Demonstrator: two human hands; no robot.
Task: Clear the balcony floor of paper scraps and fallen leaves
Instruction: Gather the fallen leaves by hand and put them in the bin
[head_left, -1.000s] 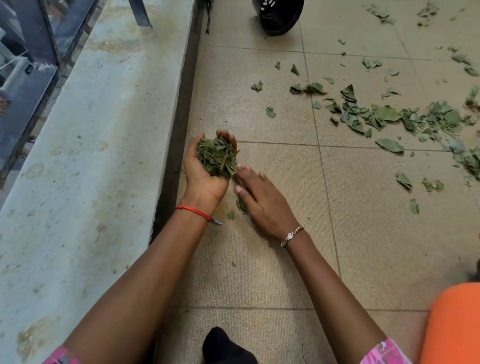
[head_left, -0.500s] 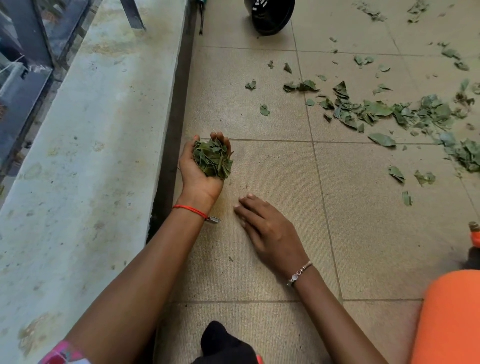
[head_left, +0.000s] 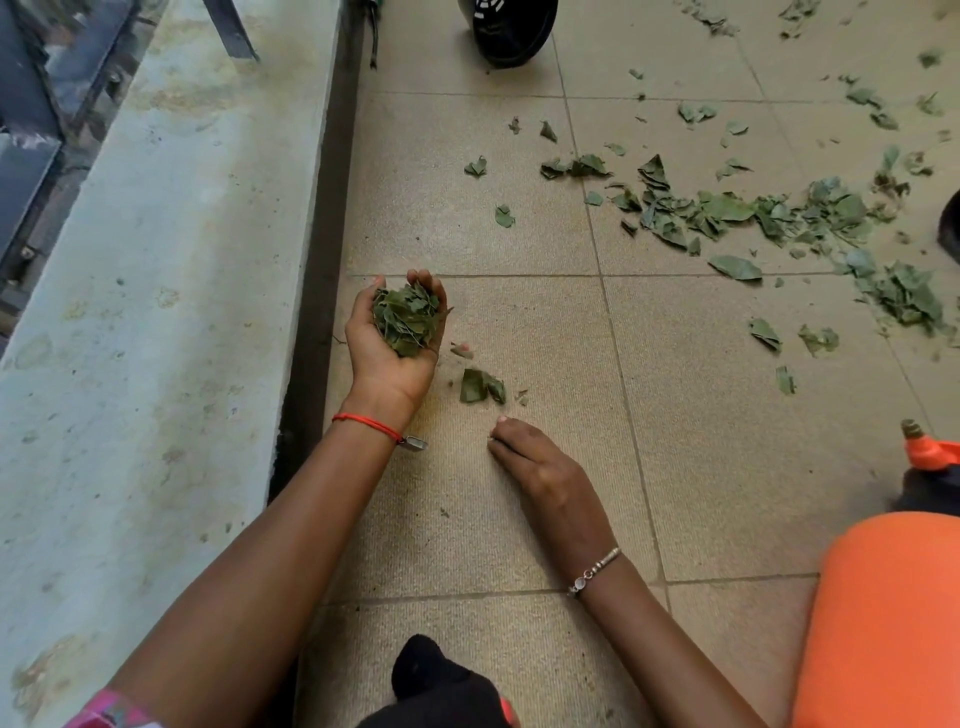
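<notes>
My left hand (head_left: 387, 358) is turned palm up near the ledge and cups a heap of green leaf scraps (head_left: 407, 318) with curled fingers. A few loose leaf pieces (head_left: 480, 387) lie on the tan tile just right of that hand. My right hand (head_left: 540, 467) rests palm down on the floor below those pieces, its fingers bent with the tips on the tile, holding nothing that I can see. A long scatter of fallen leaves (head_left: 737, 215) stretches across the tiles at the upper right.
A pale concrete ledge (head_left: 156, 312) with a dark gutter (head_left: 317, 291) runs along the left. A black pot (head_left: 511, 28) stands at the top. An orange container (head_left: 883, 623) and an orange nozzle (head_left: 930, 452) sit at the lower right; a dark sock (head_left: 436, 680) shows at the bottom.
My right hand has drawn back from the cupped left hand toward me and now lies on the tile. A few leaf pieces now lie on the floor between the two hands.
</notes>
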